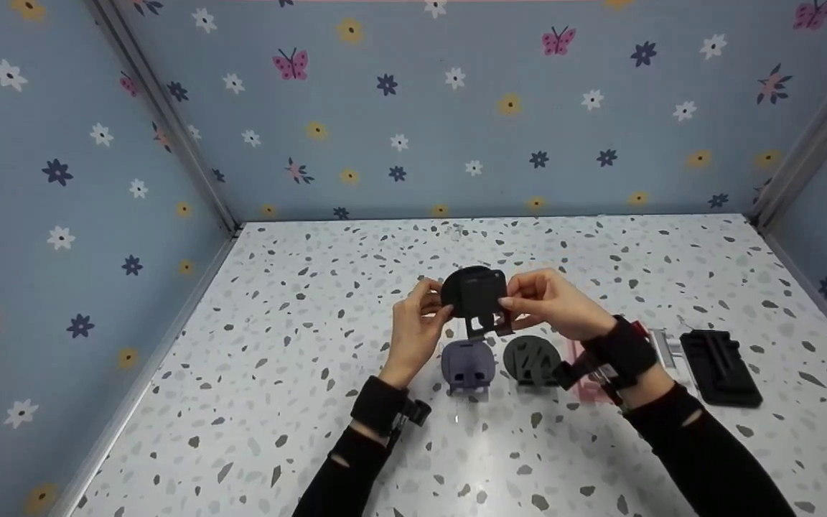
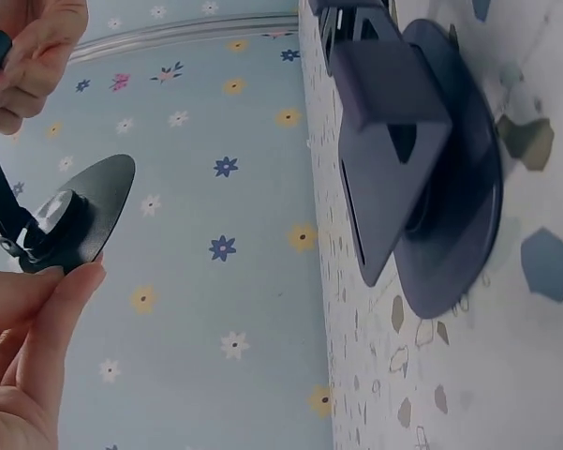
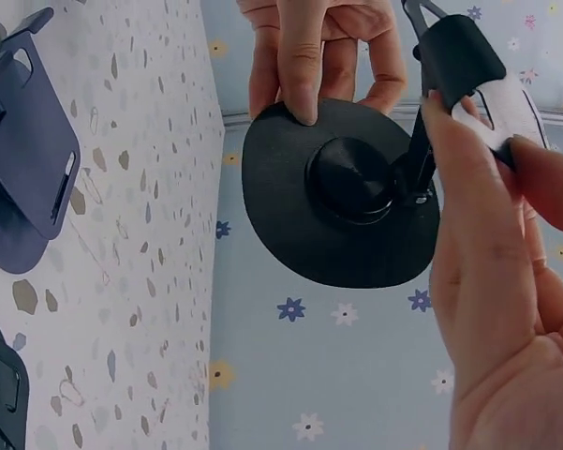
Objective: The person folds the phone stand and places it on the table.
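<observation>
A black phone stand (image 1: 482, 293) with a round base is held up over the table between both hands. My left hand (image 1: 416, 327) pinches the rim of the disc-shaped base, thumb on one face and fingers on the other. On the opposite side my right hand (image 1: 555, 305) pinches the cradle plate by its edge. In the right wrist view the base (image 3: 290, 206) shows its round hub, with a hinged arm leading to the cradle. Below stand a purple phone stand (image 1: 468, 362) and a dark green phone stand (image 1: 532, 359), side by side on the table.
Partly behind the right wrist lies a pink stand (image 1: 586, 391). A white stand (image 1: 665, 352) and a black rectangular stand (image 1: 722, 370) are farther right. The speckled table (image 1: 298, 309) meets blue flowered walls (image 1: 428, 115) at the back and sides.
</observation>
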The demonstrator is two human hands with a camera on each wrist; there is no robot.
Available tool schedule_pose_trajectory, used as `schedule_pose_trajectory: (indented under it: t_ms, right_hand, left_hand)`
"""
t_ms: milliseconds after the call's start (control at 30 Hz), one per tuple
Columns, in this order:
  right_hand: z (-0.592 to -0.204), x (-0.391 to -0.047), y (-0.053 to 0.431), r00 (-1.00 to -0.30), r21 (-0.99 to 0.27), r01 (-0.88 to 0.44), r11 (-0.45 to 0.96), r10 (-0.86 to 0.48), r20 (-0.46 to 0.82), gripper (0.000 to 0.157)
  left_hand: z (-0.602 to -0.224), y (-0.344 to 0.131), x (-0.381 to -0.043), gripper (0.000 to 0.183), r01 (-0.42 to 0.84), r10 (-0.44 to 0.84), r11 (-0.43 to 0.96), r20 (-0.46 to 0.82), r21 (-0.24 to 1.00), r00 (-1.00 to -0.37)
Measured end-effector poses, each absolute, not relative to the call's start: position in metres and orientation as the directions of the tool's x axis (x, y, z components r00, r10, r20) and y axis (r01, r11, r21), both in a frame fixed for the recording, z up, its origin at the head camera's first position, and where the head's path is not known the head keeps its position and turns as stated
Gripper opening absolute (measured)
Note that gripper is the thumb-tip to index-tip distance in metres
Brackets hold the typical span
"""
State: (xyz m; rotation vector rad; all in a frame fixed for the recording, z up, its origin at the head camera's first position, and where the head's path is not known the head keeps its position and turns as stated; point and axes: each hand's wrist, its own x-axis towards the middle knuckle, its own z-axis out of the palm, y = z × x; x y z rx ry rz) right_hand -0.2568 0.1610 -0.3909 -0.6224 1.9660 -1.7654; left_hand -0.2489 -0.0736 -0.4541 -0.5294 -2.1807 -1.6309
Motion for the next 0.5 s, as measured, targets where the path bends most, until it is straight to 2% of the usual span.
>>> schedule_pose_trajectory:
  t_ms: [267, 500]
  right_hand:
    - [-0.3946, -0.2570, 0.1621, -0.769, -0.997, 0.001, 0.078, -0.637, -0.051, 0.017]
    - [-0.3958, -0.2572, 0.1630, -0.752, -0.994, 0.014, 0.108, -0.654, -0.082, 0.016]
  left_hand:
    - [-0.4533, -0.0737, -0.2479, 0.011, 0.588, 0.042, 0.286, 0.603, 0.756, -0.796]
    - [-0.4525, -0.0741, -0.2475, 0.010, 0.688, 0.038, 0.333, 0.720, 0.644, -0.693]
